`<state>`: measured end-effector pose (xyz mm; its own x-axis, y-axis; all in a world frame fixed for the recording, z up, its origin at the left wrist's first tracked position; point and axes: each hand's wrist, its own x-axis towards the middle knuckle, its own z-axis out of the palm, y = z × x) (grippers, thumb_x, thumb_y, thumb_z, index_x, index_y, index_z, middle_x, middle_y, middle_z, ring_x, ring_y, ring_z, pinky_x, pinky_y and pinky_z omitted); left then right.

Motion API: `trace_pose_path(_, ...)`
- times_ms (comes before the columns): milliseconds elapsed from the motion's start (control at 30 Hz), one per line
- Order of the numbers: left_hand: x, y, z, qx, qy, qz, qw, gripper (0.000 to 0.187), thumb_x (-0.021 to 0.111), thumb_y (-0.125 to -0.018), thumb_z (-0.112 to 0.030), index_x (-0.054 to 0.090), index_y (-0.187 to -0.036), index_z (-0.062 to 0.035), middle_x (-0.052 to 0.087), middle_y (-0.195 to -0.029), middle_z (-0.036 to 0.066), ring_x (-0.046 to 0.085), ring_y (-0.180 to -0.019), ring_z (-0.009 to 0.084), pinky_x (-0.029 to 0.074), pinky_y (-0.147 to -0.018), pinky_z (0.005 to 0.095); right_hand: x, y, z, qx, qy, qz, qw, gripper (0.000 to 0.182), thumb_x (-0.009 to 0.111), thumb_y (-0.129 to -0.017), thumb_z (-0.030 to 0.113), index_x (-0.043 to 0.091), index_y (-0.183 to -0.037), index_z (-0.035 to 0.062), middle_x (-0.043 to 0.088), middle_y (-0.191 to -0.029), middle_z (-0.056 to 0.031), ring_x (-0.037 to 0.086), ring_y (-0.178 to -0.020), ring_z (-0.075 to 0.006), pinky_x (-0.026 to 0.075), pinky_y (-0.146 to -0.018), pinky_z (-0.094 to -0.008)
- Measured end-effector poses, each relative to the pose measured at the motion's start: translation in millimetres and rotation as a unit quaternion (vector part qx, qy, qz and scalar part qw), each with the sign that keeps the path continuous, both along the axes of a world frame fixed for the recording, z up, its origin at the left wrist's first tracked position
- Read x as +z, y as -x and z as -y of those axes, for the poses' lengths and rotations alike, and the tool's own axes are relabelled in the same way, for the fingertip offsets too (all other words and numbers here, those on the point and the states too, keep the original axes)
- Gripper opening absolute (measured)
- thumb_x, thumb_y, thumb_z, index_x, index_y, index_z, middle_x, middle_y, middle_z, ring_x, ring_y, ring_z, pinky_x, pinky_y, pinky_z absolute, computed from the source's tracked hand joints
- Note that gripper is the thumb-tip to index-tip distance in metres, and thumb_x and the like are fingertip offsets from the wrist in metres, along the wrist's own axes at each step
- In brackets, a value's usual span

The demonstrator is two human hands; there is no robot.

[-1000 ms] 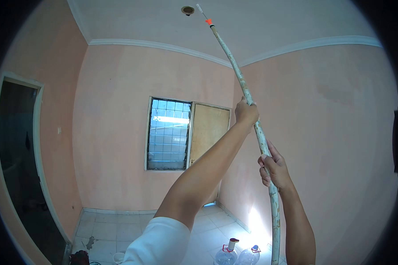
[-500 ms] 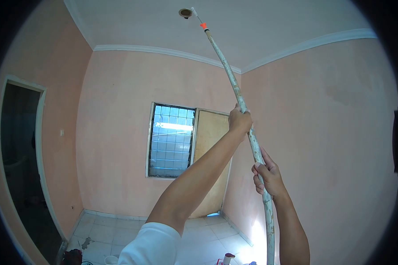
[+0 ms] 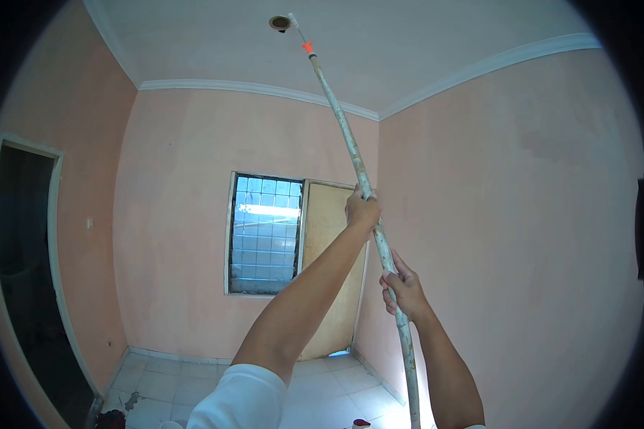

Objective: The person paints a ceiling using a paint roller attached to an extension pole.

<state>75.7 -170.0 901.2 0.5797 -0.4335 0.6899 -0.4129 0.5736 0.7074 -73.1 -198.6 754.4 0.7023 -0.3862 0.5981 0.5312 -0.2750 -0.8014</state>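
Note:
A long, paint-stained pole (image 3: pixel 340 118) slants up toward the ceiling, bending slightly along its length. At its top is an orange handle (image 3: pixel 308 48) with a thin metal rod and a small white paint roller (image 3: pixel 293 20). The roller overlaps the right edge of a round ceiling fixture (image 3: pixel 280 23). My left hand (image 3: pixel 363 212) is wrapped round the middle of the pole. Lower down, my right hand (image 3: pixel 404 293) grips it between thumb and curled fingers, with the index finger stretched along it. The pole's lower end runs out of view.
Ahead are a barred window (image 3: pixel 266 232) and a light wooden door (image 3: pixel 333 250). A dark doorway (image 3: pixel 25 264) opens at left. On the tiled floor (image 3: pixel 157 386), a red and white object (image 3: pixel 361 423) and a dark item (image 3: pixel 112 420) sit at the bottom edge.
The whole view has shifted, so the room appears farther left. Both hands and the pole have moved left and slightly down; the roller stays beside the ceiling fixture. Both grips are unchanged.

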Motion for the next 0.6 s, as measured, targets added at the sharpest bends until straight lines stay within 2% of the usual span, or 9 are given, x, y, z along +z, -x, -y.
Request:
trace_pose_path(233, 0, -16, 11, -0.008, -0.029, 0.004, 1.000, 0.053, 0.053, -0.100, -0.005, 0.041, -0.152, -0.0063, 0.061, -0.107, 0.013, 0.068, -0.081, 0.0187, 0.059, -0.062, 0.0311, -5, -5, 7, -0.011, 0.005, 0.001, 1.000, 0.070, 0.047, -0.099, 0.005, 0.020, -0.162, 0.0205, 0.050, -0.079, -0.0032, 0.043, -0.042, -0.0097, 0.040, -0.034, -0.0268)
trace_pose_path(267, 0, -16, 13, -0.024, -0.012, -0.002, 1.000, 0.053, 0.053, -0.100, -0.004, 0.041, -0.151, -0.0059, 0.060, -0.106, 0.012, 0.068, -0.082, 0.0186, 0.059, -0.063, 0.0311, -5, -5, 7, -0.018, 0.011, 0.006, 1.000, 0.070, 0.047, -0.099, 0.005, 0.020, -0.162, 0.0196, 0.050, -0.079, -0.0032, 0.044, -0.042, -0.0097, 0.040, -0.034, -0.0268)
trace_pose_path(333, -1, 0, -26, -0.064, 0.019, -0.015, 0.998, 0.052, 0.053, -0.100, -0.004, 0.041, -0.150, -0.0050, 0.059, -0.104, 0.011, 0.067, -0.083, 0.0184, 0.059, -0.064, 0.0310, -1, 5, -33, -0.043, 0.028, 0.014, 0.999, 0.070, 0.047, -0.099, 0.004, 0.020, -0.161, 0.0175, 0.050, -0.079, -0.0033, 0.044, -0.042, -0.0094, 0.040, -0.034, -0.0268)
trace_pose_path(600, -3, 3, -26, -0.170, 0.055, 0.015, 0.984, 0.044, 0.050, -0.100, -0.003, 0.044, -0.143, -0.0006, 0.056, -0.105, 0.011, 0.065, -0.083, 0.0182, 0.060, -0.070, 0.0319, 2, 22, -44, -0.097, 0.048, 0.023, 0.994, 0.069, 0.049, -0.098, 0.003, 0.022, -0.160, 0.0111, 0.050, -0.078, -0.0036, 0.044, -0.041, -0.0081, 0.039, -0.033, -0.0261)
